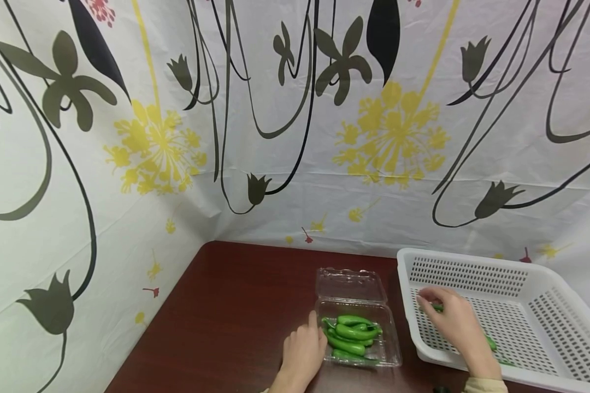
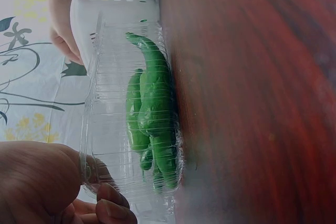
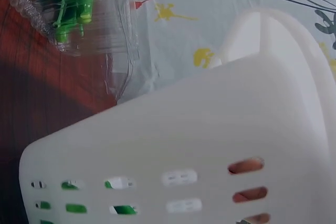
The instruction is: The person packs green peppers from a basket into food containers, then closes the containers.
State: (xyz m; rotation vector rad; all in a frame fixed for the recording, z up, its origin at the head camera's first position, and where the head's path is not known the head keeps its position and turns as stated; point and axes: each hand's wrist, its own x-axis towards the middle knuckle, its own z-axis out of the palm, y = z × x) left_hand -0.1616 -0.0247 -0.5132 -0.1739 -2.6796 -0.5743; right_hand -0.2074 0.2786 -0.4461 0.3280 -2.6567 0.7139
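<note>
A clear hinged plastic box stands on the table with its lid folded back. Several green chili peppers lie inside it. At the box's left side, my left hand pinches the rim, with the thumb and curled fingers showing in the left wrist view. My right hand reaches over the near rim of a white slotted basket. Its fingers are bent, and a green chili pepper shows between them and the thumb. In the right wrist view the basket's wall mostly hides this hand.
More green peppers lie on the basket's floor, partly covered by my right forearm. The dark red table runs back to a white patterned cloth hanging behind and at the left. A small black object shows at the bottom edge.
</note>
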